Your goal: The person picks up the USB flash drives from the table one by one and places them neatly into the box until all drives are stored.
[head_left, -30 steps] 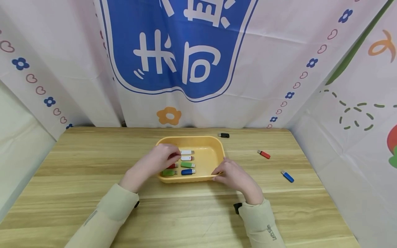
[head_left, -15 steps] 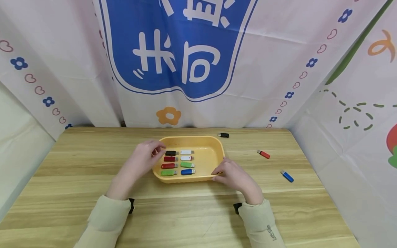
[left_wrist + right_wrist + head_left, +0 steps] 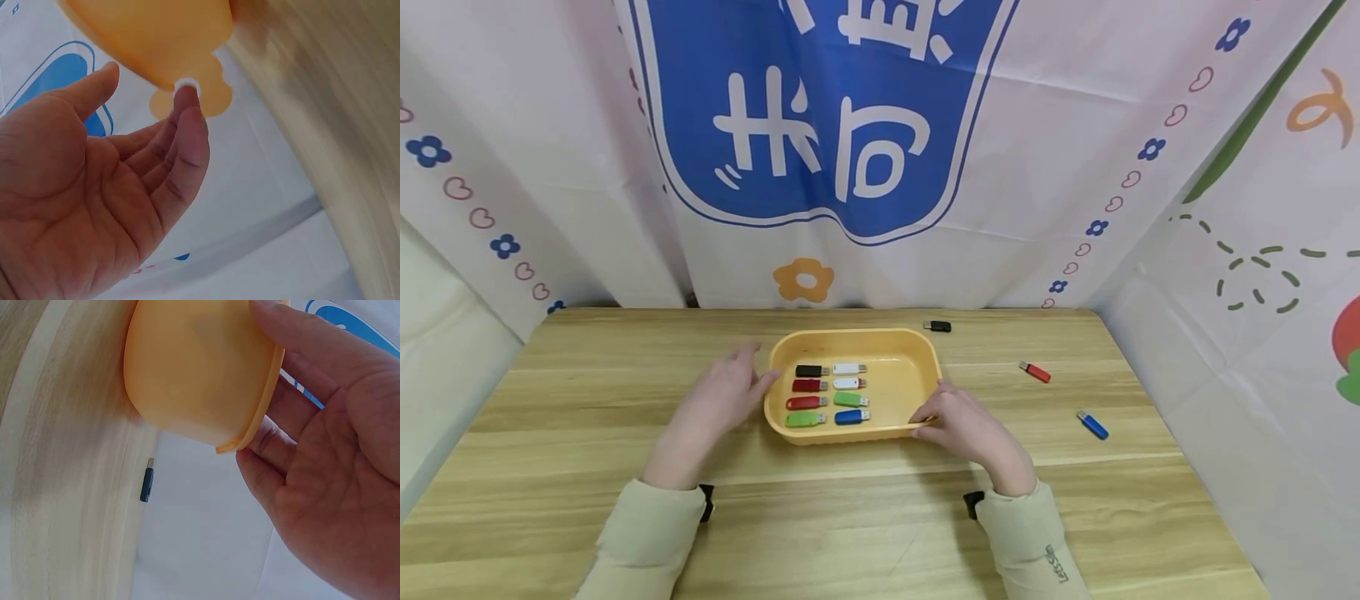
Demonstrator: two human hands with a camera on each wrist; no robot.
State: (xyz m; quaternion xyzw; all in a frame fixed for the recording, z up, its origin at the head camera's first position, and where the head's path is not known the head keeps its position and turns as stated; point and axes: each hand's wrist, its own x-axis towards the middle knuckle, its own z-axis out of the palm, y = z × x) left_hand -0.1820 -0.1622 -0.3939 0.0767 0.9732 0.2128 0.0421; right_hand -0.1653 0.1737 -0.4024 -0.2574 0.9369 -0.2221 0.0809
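A yellow plastic tray sits on the wooden table, with several USB sticks laid in two columns on its left half. The left column runs from a black USB stick down through a dark red and a red one to a green USB stick. Beside them lie white, green and blue ones. My left hand is just left of the tray, fingers loosely bent and holding nothing; its palm shows in the left wrist view. With thumb and fingers, my right hand grips the tray's front right rim.
To the right of the tray, a black USB stick, a red USB stick and a blue USB stick lie apart on the table. A printed cloth hangs along the back edge.
My left hand has moved from above the tray's left column out past its left rim, uncovering the black and dark red USB sticks. My right hand keeps its grip on the rim.
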